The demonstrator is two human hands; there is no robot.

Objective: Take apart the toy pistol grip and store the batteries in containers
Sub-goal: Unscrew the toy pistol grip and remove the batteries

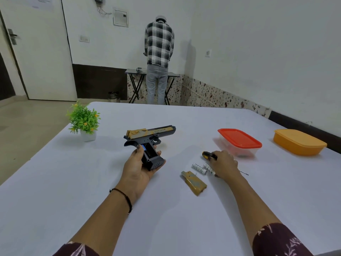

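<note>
My left hand (137, 168) grips the handle of the dark toy pistol (149, 137), which has a gold slide and an uncovered battery bay. A gold grip cover (194, 182) lies loose on the table to its right. One white battery (199, 169) lies beside a second battery (208, 168), which my right hand (224, 163) partly covers. That hand rests over a screwdriver with a black and yellow handle (207, 155); its thin shaft pokes out on the right. Whether the fingers curl round the screwdriver or a battery is hidden.
A clear container with a red lid (239, 140) stands just beyond my right hand. An orange container (299, 142) sits near the table's right edge. A small potted plant (84, 122) stands at the far left. A person in a plaid shirt stands at a folding table by the wall.
</note>
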